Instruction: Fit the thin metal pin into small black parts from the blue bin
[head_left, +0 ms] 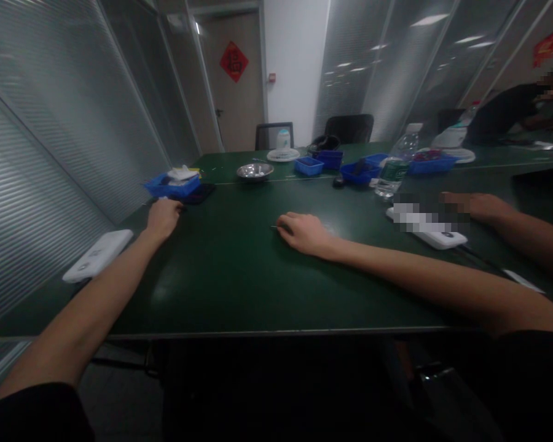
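Note:
My left hand [164, 218] is at the left of the table, just in front of a blue basket [153, 186] holding white and yellow items. Its fingers are curled and partly hidden, so what they hold, if anything, does not show. A dark flat object [200, 194] lies beside it. My right hand [306, 233] rests low over the middle of the green table [239, 276], fingers closed. A thin pale stick-like piece [273, 227] pokes out to the left from its fingertips; its kind is too small to tell.
A metal bowl [255, 172] with small white pieces stands farther back. Blue baskets [309, 166], a black mouse [338, 182] and a water bottle [394, 166] are beyond my right hand. White power strips [99, 255] flank my arms. Another person's hand [483, 207] is at the right.

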`<state>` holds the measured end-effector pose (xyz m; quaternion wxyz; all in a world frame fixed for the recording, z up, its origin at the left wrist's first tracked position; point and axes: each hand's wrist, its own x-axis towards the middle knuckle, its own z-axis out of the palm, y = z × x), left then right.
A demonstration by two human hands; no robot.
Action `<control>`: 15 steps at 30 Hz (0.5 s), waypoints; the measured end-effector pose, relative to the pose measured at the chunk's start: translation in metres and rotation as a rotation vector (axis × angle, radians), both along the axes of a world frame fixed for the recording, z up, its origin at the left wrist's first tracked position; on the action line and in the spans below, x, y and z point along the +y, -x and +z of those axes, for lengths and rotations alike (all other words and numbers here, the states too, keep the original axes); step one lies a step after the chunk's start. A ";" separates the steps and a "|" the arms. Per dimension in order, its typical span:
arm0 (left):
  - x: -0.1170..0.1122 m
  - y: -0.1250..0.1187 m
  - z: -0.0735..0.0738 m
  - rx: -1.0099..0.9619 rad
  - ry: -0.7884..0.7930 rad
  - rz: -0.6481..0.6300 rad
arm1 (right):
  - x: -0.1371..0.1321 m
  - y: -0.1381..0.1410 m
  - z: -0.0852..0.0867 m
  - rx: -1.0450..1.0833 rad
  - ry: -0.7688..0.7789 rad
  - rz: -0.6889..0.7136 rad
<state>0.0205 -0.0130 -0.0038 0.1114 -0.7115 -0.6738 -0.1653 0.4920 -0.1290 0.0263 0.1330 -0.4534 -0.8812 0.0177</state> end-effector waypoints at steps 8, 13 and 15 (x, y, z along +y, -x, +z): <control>0.001 -0.008 -0.002 -0.037 -0.084 0.069 | 0.000 0.000 -0.001 -0.008 -0.023 0.005; 0.000 -0.010 -0.001 -0.079 -0.085 0.100 | -0.001 0.000 0.002 -0.010 0.008 0.000; 0.000 -0.012 -0.002 -0.089 -0.087 0.088 | -0.001 0.000 0.002 -0.012 -0.001 0.000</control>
